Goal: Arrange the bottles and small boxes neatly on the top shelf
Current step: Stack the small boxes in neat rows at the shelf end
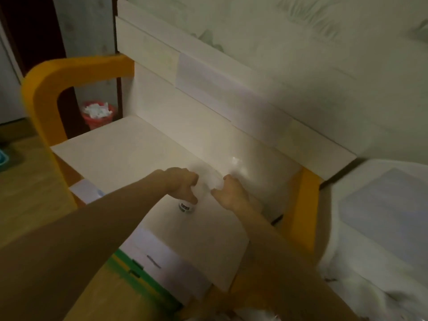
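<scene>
Both hands meet over the middle of the pale top shelf [111, 149], close to its back panel. The left hand [183, 184] is curled in a narrow grip around a white bottle [203, 184] lying tilted on the shelf, its silver-ringed end [186, 206] pointing toward the front edge. The right hand [231, 193] presses against the bottle's other side; whether that grip closes on it I cannot tell (the picture is blurred there). An orange frame [44, 93] flanks the shelf.

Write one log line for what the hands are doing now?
left hand: gripping blurred white bottle | right hand: touching it | place: white shelf
</scene>
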Motion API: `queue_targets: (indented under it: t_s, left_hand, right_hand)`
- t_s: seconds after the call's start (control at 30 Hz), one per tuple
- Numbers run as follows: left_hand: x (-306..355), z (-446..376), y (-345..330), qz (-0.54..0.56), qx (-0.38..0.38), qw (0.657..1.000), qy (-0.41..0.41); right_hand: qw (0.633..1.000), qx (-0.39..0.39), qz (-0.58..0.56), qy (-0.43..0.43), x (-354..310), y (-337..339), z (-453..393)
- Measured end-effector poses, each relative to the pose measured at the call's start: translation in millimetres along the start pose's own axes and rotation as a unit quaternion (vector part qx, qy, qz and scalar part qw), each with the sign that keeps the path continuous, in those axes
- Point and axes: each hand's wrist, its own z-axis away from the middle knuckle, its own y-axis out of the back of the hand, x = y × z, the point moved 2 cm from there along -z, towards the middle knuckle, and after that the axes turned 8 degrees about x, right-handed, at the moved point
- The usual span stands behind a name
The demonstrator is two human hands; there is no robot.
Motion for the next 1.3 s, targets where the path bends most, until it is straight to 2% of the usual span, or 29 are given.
queue_targets:
  t_s: [0.17, 0.37, 0.53, 0.67, 0.83, 0.9, 1.0, 1.13, 1.3]
  left_hand:
    - [-16, -15, 6, 0.003, 0.006, 1.000, -0.027]
    - [-23, -23, 0, -0.048, 0.051, 0.995, -0.075]
    - [-27, -30, 0, -0.058, 0.059, 0.994, -0.072]
    - [-30, -31, -7, -0.031, 0.047, 0.997, -0.055]
    - [-40, -31, -5, 0.070, 0.036, 0.997, 0.006]
    - [-37, -28, 4, 0.107, 0.060, 0.992, 0.028]
    - [-18, -23, 26, 0.193, 0.127, 0.972, 0.035]
    - [24, -11, 62, 0.282, 0.240, 0.929, 0.020]
    - [95, 6, 97, 0.331, 0.324, 0.886, -0.011]
  right_hand:
    - [0.998, 0.048, 0.024, -0.023, 0, -32, -19]
    - [0.998, 0.017, -0.002, -0.059, 5, -59, -41]
    - [0.998, 0.056, 0.025, -0.023, 12, -60, -39]
    - [0.995, 0.024, -0.071, -0.067, 14, -46, -32]
    - [0.968, 0.038, -0.212, -0.125, 12, -1, -16]
    - [0.944, 0.027, -0.281, -0.172, 14, 14, -8]
    - [0.916, 0.015, -0.353, -0.188, 20, 38, 5]
    - [0.895, 0.037, -0.412, -0.168, 26, 78, 29]
    - [0.862, 0.104, -0.482, -0.115, 47, 139, 66]
